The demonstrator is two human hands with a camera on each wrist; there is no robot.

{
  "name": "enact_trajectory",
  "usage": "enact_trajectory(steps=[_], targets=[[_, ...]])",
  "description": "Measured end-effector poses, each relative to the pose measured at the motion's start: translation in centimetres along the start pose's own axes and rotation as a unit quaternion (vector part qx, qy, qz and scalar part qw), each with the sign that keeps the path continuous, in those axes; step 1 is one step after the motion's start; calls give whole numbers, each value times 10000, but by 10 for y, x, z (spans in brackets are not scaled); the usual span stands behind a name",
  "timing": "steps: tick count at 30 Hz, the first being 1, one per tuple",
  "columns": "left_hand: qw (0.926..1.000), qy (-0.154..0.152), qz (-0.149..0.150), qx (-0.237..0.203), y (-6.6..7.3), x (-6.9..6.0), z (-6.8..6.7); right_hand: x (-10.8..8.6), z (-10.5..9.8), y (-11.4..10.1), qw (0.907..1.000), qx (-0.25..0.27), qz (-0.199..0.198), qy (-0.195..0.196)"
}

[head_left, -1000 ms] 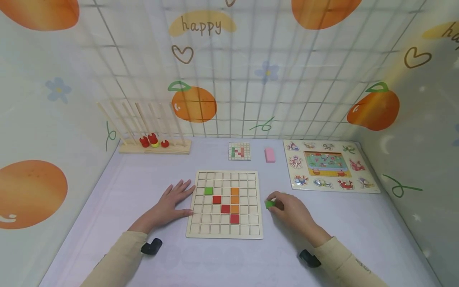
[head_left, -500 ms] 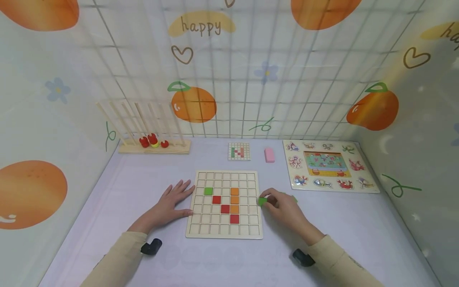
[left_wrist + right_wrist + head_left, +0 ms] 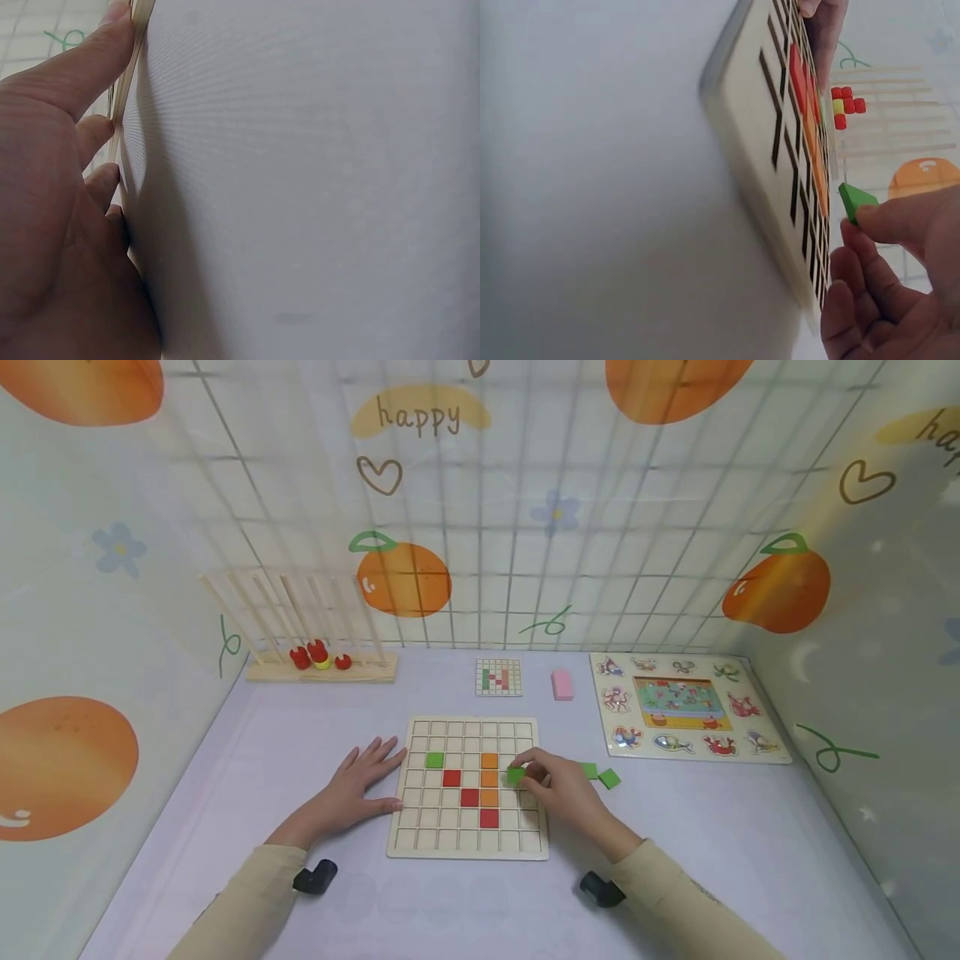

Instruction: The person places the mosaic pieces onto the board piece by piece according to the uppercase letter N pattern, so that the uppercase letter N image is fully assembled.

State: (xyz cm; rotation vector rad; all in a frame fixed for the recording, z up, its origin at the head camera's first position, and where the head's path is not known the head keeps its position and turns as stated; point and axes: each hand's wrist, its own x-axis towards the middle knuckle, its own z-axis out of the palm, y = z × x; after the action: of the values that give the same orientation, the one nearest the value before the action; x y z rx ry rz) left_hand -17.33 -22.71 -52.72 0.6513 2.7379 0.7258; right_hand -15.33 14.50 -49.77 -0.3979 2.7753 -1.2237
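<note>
A wooden grid board (image 3: 420, 839) lies flat on the table, with one green tile (image 3: 434, 761), several red tiles (image 3: 469, 797) and several orange tiles (image 3: 489, 778) set in its squares. Between thumb and fingertips my right hand (image 3: 566, 789) pinches another green tile (image 3: 515, 776), held over the board's right part. The right wrist view shows this green tile (image 3: 855, 201) raised above the grid. My left hand (image 3: 360, 785) lies spread with straight fingers, its thumb and fingertips touching the board's left edge. Two loose green tiles (image 3: 610, 778) lie on the table just beyond my right hand.
Behind the board are a small pattern card (image 3: 498, 677) and a pink block (image 3: 562, 685). A wooden peg rack (image 3: 322, 672) with red and yellow beads stands at the back left. A sea-animal puzzle (image 3: 690, 706) lies at the back right.
My right hand has moved left with the green tile, from beside the board to over its right columns. The loose green tiles have come into sight. My left hand stays put.
</note>
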Motion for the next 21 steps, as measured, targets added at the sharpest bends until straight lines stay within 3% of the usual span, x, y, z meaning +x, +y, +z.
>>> enact_trajectory(steps=[6,21], targets=[[10000,10,-3,17,-1,1,1,8,10,-13,9999,120,0,-124],[10000,69,65,-18,1,-2,-1,29,34,-34,9981,234,-472,-326]])
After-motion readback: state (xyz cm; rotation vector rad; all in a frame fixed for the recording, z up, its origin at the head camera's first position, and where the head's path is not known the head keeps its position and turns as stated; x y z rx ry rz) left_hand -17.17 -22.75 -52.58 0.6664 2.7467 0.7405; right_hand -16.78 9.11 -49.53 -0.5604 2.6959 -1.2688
